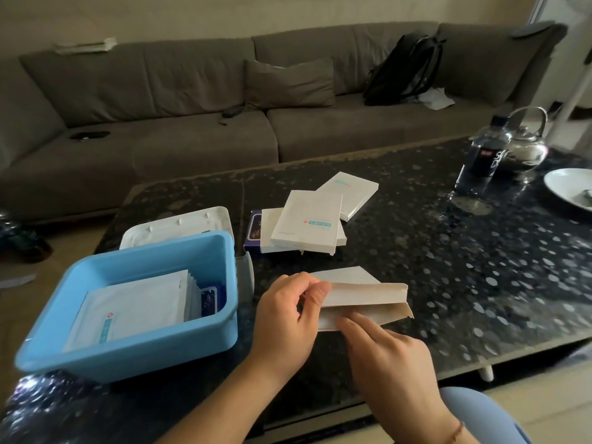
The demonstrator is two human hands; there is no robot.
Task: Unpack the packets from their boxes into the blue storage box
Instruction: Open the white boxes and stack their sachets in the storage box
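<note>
A white cardboard box (368, 299) lies open near the table's front edge, its long flap lifted. My left hand (288, 315) grips the box's left end, thumb on the flap. My right hand (384, 350) reaches into the opening with straight fingers; what they touch is hidden. The blue storage box (134, 350) stands to the left and holds several white packets (134, 309) and a dark blue item (209, 301). Behind the open box lies a pile of shut white boxes (307, 222), one further back (349, 193), on top of a purple box (253, 232).
A white lid (179, 224) lies behind the blue box. At the table's far right stand a water bottle (480, 155), a glass kettle (525, 145) and a white plate (567, 187). A grey sofa with a black backpack (407, 68) runs behind the dark speckled table (480, 267).
</note>
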